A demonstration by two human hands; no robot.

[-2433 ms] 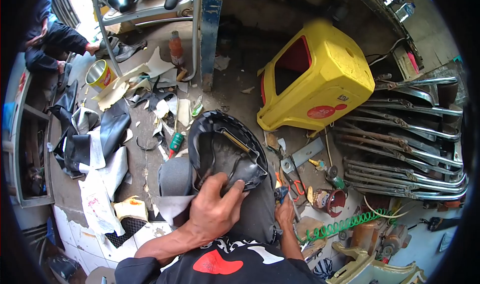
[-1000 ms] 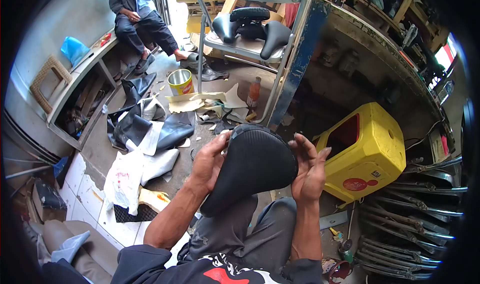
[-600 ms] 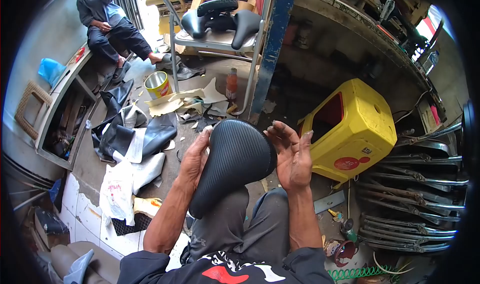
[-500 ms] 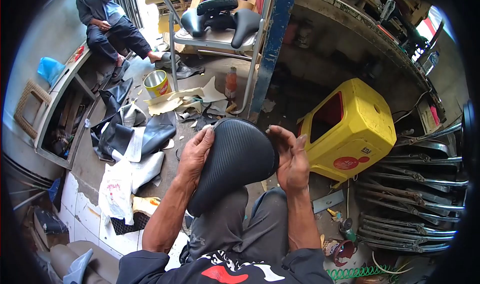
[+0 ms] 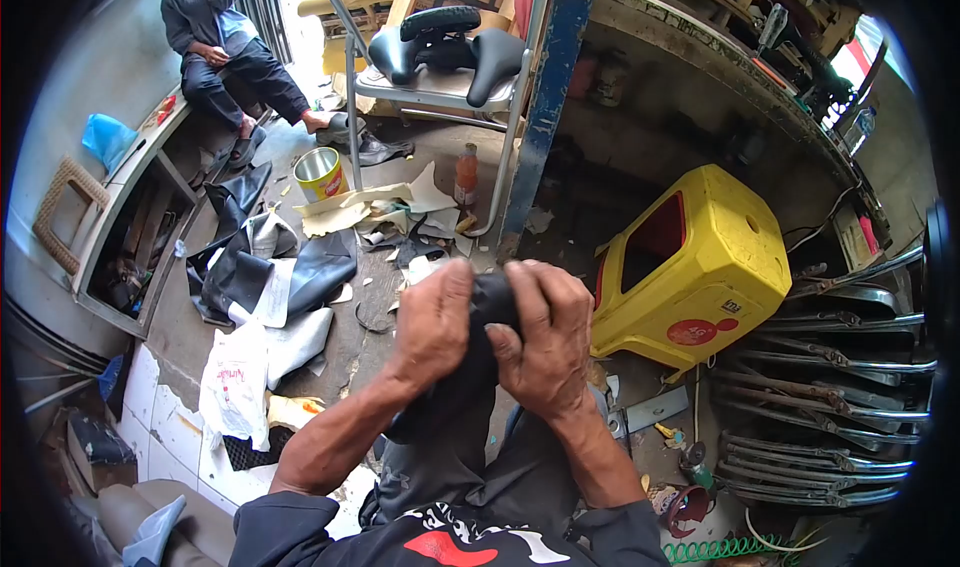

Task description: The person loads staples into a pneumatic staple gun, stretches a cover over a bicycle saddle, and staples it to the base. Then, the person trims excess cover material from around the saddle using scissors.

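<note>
A black bicycle saddle (image 5: 470, 385) with a dark cover is tipped up on its side above my knees. My left hand (image 5: 436, 325) is wrapped round its upper left edge, thumb on top. On the other side my right hand (image 5: 548, 339) grips the same wide end, with fingers over the top and the thumb pressed against the dark cover. Much of the saddle is hidden behind both hands, and its lower end hangs near my left thigh.
A yellow plastic stool (image 5: 700, 267) lies on its side at right, above stacked metal frames (image 5: 820, 397). Black material scraps (image 5: 310, 272) and a white plastic bag (image 5: 235, 387) litter the left floor. More saddles rest on a folding chair (image 5: 440, 87). A person (image 5: 225, 47) sits back left.
The saddle has turned from showing its broad textured top to standing edge-on. My right hand has gone from loosely open beside it to gripping it, and my left hand has shifted right.
</note>
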